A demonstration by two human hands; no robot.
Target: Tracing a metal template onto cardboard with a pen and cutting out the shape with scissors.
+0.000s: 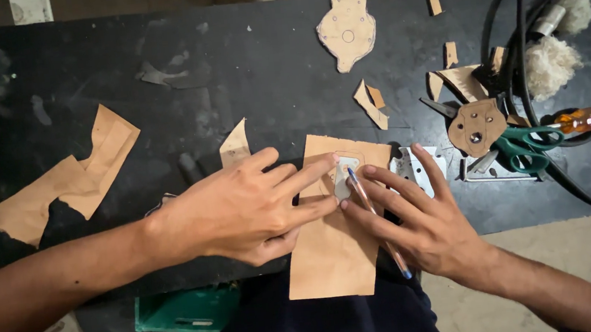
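Observation:
A tan sheet of gasket paper (332, 245) lies over the front edge of the black workbench (244, 84). My left hand (242, 211) presses a small grey metal template (346, 177) flat on the sheet with two fingertips. My right hand (416, 219) holds a pen (376, 219) with its tip at the template's upper edge. A thin traced outline shows on the paper around the template.
Brown paper offcuts (65, 177) lie at the left, a cut gasket shape (347, 31) at the back. Green-handled scissors (525, 145), a perforated brown gasket (478, 127), a metal plate (415, 165), a screwdriver (580, 119), black hoses (517, 29) and a fluffy pad (553, 62) crowd the right.

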